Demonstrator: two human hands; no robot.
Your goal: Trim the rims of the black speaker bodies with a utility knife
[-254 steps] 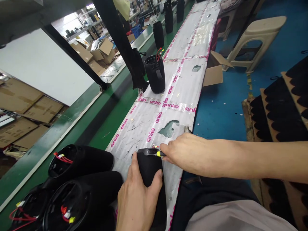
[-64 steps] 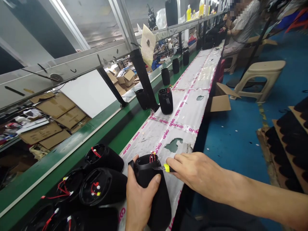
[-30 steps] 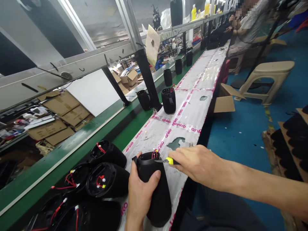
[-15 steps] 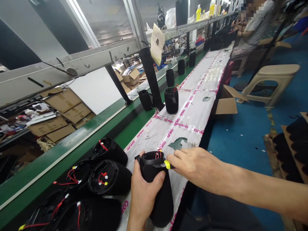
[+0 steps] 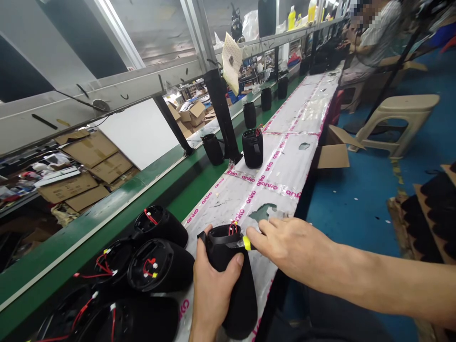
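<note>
My left hand (image 5: 215, 289) is wrapped around a black speaker housing (image 5: 239, 297), a fabric-covered cylinder standing slightly tilted. Red wires with small connectors (image 5: 233, 228) stick up from its open top. Closed around a yellow-and-black tool (image 5: 247, 242), my right hand (image 5: 285, 240) brings the tool's thin flat blade against the housing just below the rim. The tool's handle is mostly hidden by the fingers. To the left lie several similar black housings (image 5: 162, 266), their open ends showing red wires. A further housing (image 5: 252, 149) stands upright ahead on the covered bench.
Plastic sheeting with pink print (image 5: 278, 166) covers the bench, torn near my right hand. Beside it runs a green conveyor surface (image 5: 185, 209), with a black post (image 5: 223, 114) at its edge. A stool (image 5: 395, 118) and cardboard box (image 5: 333, 152) are at right; a person (image 5: 374, 42) sits beyond.
Both hands stay at the same housing, the blade still against its upper side. The view has shifted slightly; little else differs.
</note>
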